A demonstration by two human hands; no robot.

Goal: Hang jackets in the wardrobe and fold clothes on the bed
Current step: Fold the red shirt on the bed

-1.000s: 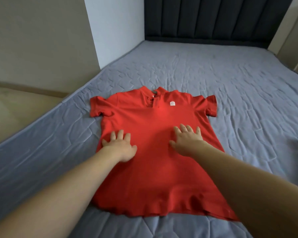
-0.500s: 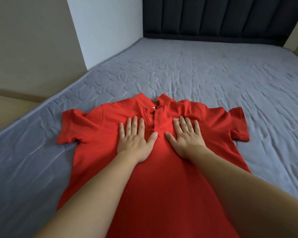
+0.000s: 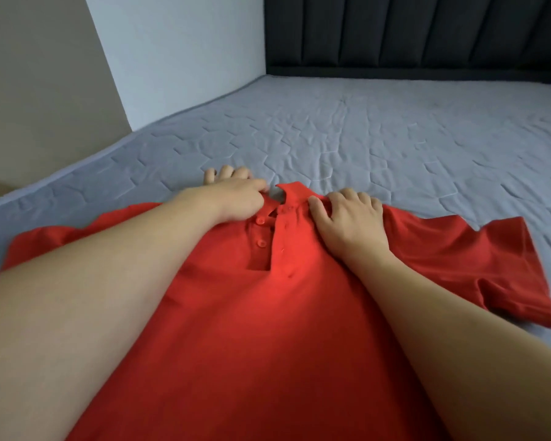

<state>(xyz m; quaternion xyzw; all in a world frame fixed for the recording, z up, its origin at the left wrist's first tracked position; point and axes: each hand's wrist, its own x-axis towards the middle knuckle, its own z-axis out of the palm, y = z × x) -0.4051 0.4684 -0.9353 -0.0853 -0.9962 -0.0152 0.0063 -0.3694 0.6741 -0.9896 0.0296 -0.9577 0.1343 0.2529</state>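
Cotton polo shirt in bright red [image 3: 268,329] lies front-up on the bed's grey-blue quilted mattress [image 3: 395,138], its collar pointing toward the dark padded headboard [image 3: 411,36]. My left hand [image 3: 236,198] grasps the left side of the collar, thumb on the red fabric and fingertips curled over its edge onto the mattress. My right hand [image 3: 347,218] sits on the right shoulder by the collar, fingers bent and bunching the cloth beneath them, thumb lying along the button placket [image 3: 280,240]. The placket is unbuttoned, two red buttons showing on its left strip. The right short sleeve [image 3: 506,268] spreads flat on the mattress; the left one is mostly hidden behind my forearm. A white wall [image 3: 178,52] meets the mattress on the left.
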